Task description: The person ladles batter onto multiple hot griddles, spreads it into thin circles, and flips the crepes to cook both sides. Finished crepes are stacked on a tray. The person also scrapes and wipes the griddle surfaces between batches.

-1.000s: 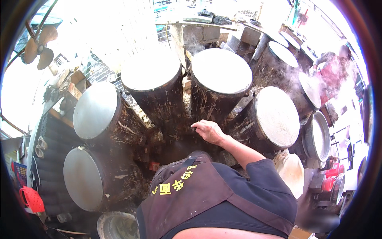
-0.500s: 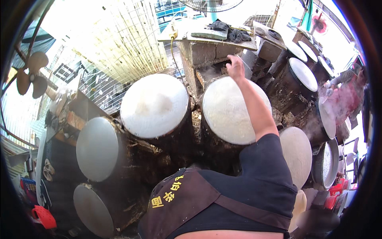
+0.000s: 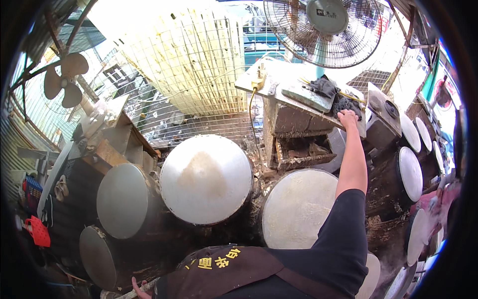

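My right arm stretches forward over a round griddle or lid with a whitish surface [image 3: 298, 209]. At its end, my right hand [image 3: 348, 118] is closed at the near edge of a bunched dark rag [image 3: 343, 103]; its fingertips are partly hidden. The rag lies on a ledge [image 3: 276, 74], beside a flat grey metal box [image 3: 308, 98]. Low at the left, my left hand [image 3: 142, 290] shows only in part, its fingers around a pale stick [image 3: 132, 293]. Left of centre sits another round metal top [image 3: 206, 179] with a brown stain.
More round tops, one grey [image 3: 122, 199], stand along the left, and several line the right, where steam rises. A large fan [image 3: 326, 17] stands beyond the ledge. A yellow plug [image 3: 257, 82] with its cord hangs at the ledge's left. Wire mesh [image 3: 189, 119] runs behind.
My right hand has moved from above the brick opening behind the whitish griddle up to the rag on the ledge. The view has tilted upward. My left hand has come into sight.
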Available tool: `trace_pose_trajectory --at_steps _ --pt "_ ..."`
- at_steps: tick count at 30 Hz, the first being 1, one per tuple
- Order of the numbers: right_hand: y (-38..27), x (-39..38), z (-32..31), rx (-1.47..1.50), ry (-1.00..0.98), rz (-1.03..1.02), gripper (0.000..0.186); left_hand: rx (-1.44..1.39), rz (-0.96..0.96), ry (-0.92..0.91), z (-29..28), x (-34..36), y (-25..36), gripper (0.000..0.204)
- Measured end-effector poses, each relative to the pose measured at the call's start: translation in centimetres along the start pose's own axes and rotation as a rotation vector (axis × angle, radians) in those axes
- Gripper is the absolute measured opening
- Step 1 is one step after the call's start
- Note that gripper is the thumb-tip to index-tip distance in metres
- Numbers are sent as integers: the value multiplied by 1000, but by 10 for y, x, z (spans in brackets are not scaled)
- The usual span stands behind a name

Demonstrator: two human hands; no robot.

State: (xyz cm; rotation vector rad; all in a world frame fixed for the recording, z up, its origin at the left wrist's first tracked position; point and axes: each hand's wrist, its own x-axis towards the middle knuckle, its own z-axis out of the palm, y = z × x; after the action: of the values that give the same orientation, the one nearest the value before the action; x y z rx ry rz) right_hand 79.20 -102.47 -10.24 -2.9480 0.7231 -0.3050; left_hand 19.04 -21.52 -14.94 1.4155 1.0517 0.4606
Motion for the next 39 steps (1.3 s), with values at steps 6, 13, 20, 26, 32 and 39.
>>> trace_pose_trajectory --at_steps 6,13,20,26,32,39 --pt "-14 -25 8 315 557 81 18 -182 -94 198 75 -11 46 43" --pt "-155 -222 -78 809 807 -292 7 -595 -191 41 85 16 62 44" --pt "-271 -405 78 761 77 -551 8 -621 -65 -166 49 42 67 50" --pt "-306 -403 19 575 288 -642 33 -579 67 -159 -7 66 86 52" --pt "-383 -489 55 166 -4 -652 28 -419 212 -338 -2 93 123 54" --pt "-342 -428 75 223 81 -513 29 -430 126 -499 7 119 129 55"
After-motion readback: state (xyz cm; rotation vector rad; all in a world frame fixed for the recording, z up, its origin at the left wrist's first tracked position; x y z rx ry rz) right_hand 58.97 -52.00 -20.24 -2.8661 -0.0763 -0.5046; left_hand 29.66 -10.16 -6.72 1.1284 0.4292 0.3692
